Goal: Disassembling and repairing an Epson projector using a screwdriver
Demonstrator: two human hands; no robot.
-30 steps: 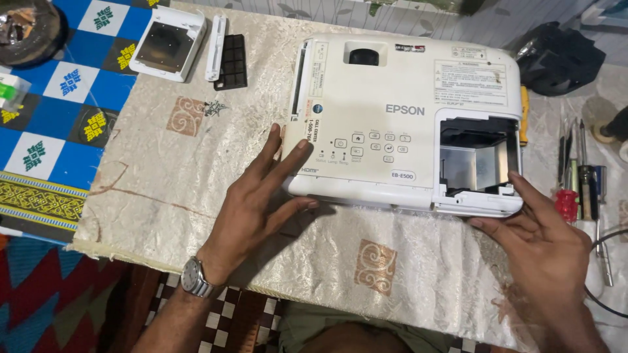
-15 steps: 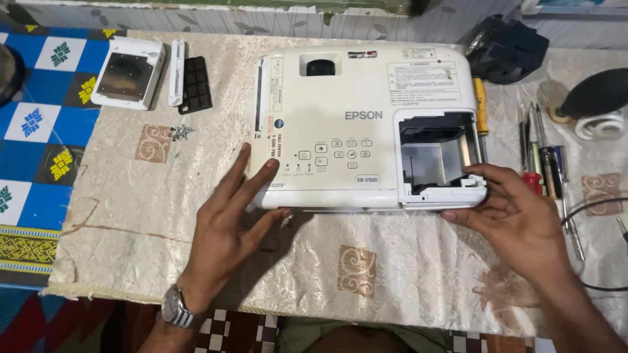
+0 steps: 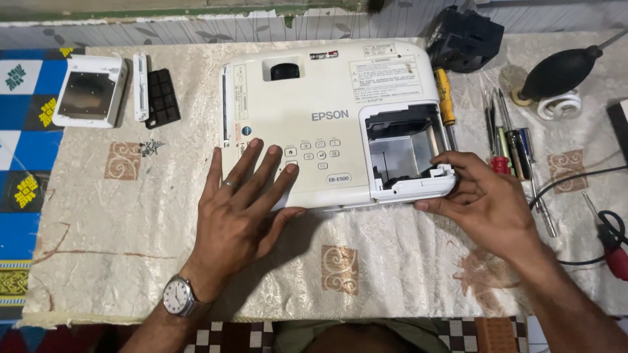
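A white projector (image 3: 314,85) lies flat on a cream patterned cloth (image 3: 131,222), its top facing up. An open compartment (image 3: 400,147) shows at its near right corner. My left hand (image 3: 239,209), with a wristwatch, rests flat with fingers spread on the projector's near left edge, beside the button panel. My right hand (image 3: 487,199) grips the projector's near right corner, thumb and fingers on the rim of the open compartment.
A white cover panel (image 3: 88,90), a thin white strip (image 3: 140,87) and a black grille piece (image 3: 162,98) lie far left. Several screwdrivers (image 3: 507,140) lie right of the projector. A black air blower (image 3: 559,70), a black box (image 3: 464,36) and a cable (image 3: 582,180) sit far right.
The view has shifted, so the projector sits more centred. My left hand slid further onto the projector's top. My right hand closed more firmly around the near right corner.
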